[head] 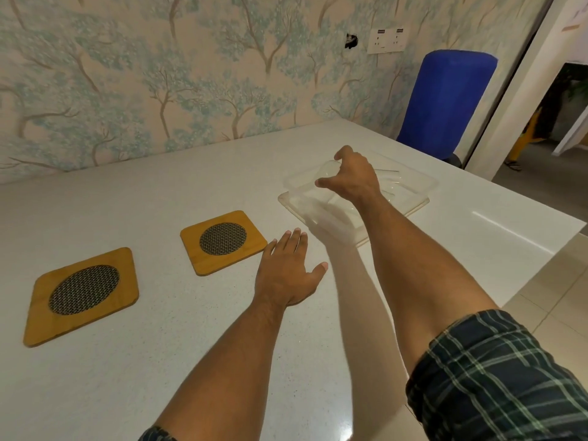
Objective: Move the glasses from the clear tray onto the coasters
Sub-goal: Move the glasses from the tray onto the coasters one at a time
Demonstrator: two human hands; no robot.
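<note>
Desk [159, 361]: white, smooth, finely speckled, glossy enough to show reflections. Back edge meets a wall [159, 74] papered in a tree pattern; the right edge runs diagonally, with a tiled floor [556, 281] below it.

Two coasters, wooden, square with rounded corners, each with a round dark woven-mesh inset. Left coaster [82, 295] lies near the desk's left side; right coaster [223, 241] sits further back and to the right, well apart from it. Both tops bare.

Tray [410, 198]: clear plastic, rectangular, rounded corners, raised rim — set toward the desk's right edge, just right of the right coaster. A glass [327, 173] shows inside, clear and round-rimmed; outlines blur against the tray, so I cannot tell how many glasses are there.

Right hand [353, 176]: reaching over the tray, grip half-closed around the glass rim, thumb on the near side, fingers curled over the far side. Cannot tell if contact is firm or if the glass is off the tray floor.

Left hand [286, 275]: palm down, fingers spread and flat on the desk, holding nothing, between the right coaster and the tray's near corner.

Open desk between tray and coasters; wide bare stretch in front.
</note>
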